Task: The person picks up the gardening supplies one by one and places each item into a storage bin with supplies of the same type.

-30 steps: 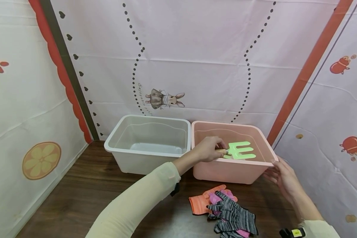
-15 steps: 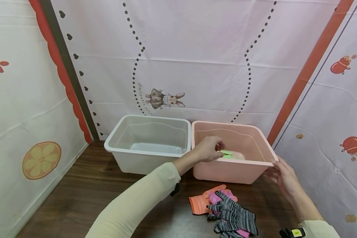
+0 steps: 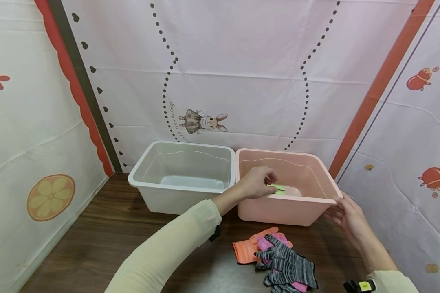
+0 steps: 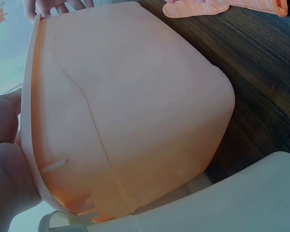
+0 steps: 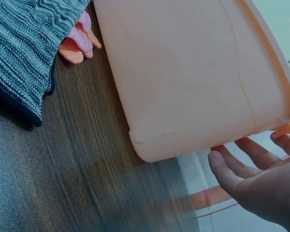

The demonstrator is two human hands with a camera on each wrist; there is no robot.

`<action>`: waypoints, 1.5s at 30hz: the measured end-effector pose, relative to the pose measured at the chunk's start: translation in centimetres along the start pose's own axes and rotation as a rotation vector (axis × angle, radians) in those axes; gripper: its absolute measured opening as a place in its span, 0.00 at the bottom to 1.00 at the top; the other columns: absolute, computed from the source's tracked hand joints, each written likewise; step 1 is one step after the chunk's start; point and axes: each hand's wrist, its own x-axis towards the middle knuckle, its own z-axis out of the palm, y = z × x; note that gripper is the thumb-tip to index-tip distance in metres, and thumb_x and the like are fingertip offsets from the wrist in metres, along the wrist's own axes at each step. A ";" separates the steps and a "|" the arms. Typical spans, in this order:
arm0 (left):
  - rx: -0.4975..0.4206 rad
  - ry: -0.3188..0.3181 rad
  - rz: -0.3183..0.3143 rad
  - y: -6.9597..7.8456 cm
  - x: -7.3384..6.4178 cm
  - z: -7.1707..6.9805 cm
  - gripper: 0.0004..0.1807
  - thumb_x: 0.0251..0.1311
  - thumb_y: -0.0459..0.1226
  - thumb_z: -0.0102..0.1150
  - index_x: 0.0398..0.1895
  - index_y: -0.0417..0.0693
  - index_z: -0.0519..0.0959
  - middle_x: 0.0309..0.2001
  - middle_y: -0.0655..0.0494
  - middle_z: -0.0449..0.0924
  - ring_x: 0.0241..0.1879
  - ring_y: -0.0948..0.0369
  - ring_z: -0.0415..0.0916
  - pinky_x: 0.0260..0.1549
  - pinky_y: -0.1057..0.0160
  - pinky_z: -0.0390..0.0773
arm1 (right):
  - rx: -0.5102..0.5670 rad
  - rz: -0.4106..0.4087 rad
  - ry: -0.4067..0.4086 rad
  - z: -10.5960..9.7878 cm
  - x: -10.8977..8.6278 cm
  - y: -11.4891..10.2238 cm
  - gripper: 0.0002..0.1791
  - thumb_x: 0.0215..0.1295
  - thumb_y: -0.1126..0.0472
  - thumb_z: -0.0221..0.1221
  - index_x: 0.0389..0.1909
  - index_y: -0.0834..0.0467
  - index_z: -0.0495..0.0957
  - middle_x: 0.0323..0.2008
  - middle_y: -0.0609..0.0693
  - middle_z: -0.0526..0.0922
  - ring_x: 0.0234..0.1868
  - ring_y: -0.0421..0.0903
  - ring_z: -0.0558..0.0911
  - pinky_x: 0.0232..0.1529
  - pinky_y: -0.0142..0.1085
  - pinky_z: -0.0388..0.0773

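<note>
My left hand (image 3: 258,182) reaches over the front rim of a pink plastic bin (image 3: 267,210), its fingers loosely bent with nothing seen between them. Below the fingertips, inside the bin, part of a bright green garden fork (image 3: 278,190) shows; the rest is hidden by the hand and the front wall. At the front right corner my right hand (image 3: 350,217) holds the bin's rim, thumb above and fingers underneath. In the right wrist view those fingers (image 5: 256,153) lie against the bin's end wall. The left wrist view shows the bin's outer front wall (image 4: 135,96).
Left of the pink bin stands a light grey bin (image 3: 161,199) of similar shape. In front, on the dark wooden table (image 3: 95,244), lie an orange glove (image 3: 245,251), pink gloves (image 3: 265,243) and grey striped gloves (image 3: 293,266). Printed cloth (image 3: 238,106) hangs behind.
The green fork, held by its wooden handle over the rim a second ago, has gone down into the pink bin and left my left hand. Both hands have hardly moved.
</note>
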 end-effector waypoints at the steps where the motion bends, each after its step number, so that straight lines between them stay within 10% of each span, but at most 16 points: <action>1: 0.004 0.004 0.005 0.0 0.0 0.0 0.14 0.65 0.37 0.74 0.51 0.45 0.85 0.48 0.55 0.86 0.46 0.65 0.82 0.48 0.74 0.80 | -0.001 0.002 0.000 0.0 0.0 0.0 0.40 0.86 0.44 0.47 0.86 0.58 0.45 0.49 0.30 0.83 0.48 0.34 0.86 0.48 0.31 0.87; 21: -0.121 0.178 0.196 0.2 -0.6 -0.1 0.14 0.66 0.35 0.73 0.52 0.43 0.83 0.49 0.54 0.83 0.47 0.62 0.84 0.49 0.76 0.81 | 0.001 -0.011 0.006 0.0 -0.1 0.2 0.39 0.87 0.48 0.46 0.85 0.62 0.43 0.45 0.29 0.85 0.46 0.32 0.86 0.46 0.30 0.87; 45: -0.043 0.046 0.206 1.4 -6.7 -6.7 0.20 0.68 0.39 0.72 0.59 0.45 0.80 0.55 0.52 0.82 0.53 0.56 0.82 0.54 0.62 0.85 | -0.429 -0.110 0.199 0.5 -0.7 -0.1 0.37 0.84 0.46 0.50 0.78 0.71 0.60 0.41 0.21 0.75 0.41 0.23 0.81 0.40 0.22 0.83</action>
